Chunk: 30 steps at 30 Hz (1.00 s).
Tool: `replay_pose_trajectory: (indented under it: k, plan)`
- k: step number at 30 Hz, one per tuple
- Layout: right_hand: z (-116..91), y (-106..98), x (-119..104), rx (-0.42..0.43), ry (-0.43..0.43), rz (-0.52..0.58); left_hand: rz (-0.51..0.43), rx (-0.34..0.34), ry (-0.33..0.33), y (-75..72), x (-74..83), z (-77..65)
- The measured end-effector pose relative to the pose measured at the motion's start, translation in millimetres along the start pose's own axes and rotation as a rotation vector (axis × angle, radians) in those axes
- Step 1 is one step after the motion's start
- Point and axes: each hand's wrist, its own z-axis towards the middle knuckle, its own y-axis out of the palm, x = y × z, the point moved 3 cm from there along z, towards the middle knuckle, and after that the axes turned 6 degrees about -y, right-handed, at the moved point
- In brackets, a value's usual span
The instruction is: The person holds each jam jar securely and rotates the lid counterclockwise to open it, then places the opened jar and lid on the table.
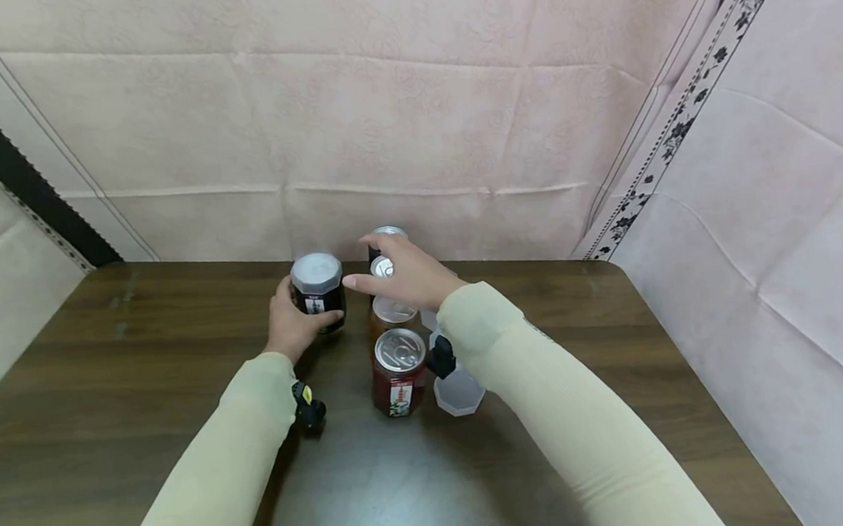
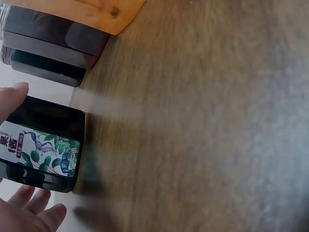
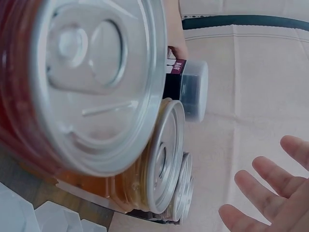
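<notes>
A dark octagonal jar [image 1: 312, 303] with a frosted plastic lid stands near the table's back edge, left of a row of jars. My left hand [image 1: 293, 328] holds it, thumb on the near side and fingers around the far side. A leafy printed label [image 2: 46, 150] shows on its side in the left wrist view. My right hand [image 1: 417, 276] hovers over the back of the row with fingers spread, holding nothing. Its thumb and forefinger point toward the dark jar. Foremost in the row is a red jar [image 1: 399, 382] with a metal pull-tab top; an amber jar [image 3: 166, 159] is behind it.
Farther back in the row are darker jars [image 2: 53, 36] with metal tops, partly hidden by my right hand. Several loose clear plastic lids [image 1: 459, 392] lie right of the row, partly under my right forearm. A cloth wall [image 1: 409, 122] rises behind the wooden table [image 1: 139, 388].
</notes>
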Motion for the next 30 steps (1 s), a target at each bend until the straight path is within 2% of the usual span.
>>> replay_pose_trajectory:
  k: [15, 24, 30]
  plan:
    - [7.9, -0.9, -5.3, -0.007, -0.024, 0.014, -0.039, 0.029, 0.038, 5.3, -6.4, 9.8]
    - [7.3, -2.4, -7.4, -0.008, -0.032, 0.007, -0.017, -0.017, 0.016, 7.3, -8.0, 11.0]
    - [7.2, -2.2, -8.9, -0.016, -0.036, 0.022, -0.061, -0.015, -0.007, 7.0, -8.2, 10.1]
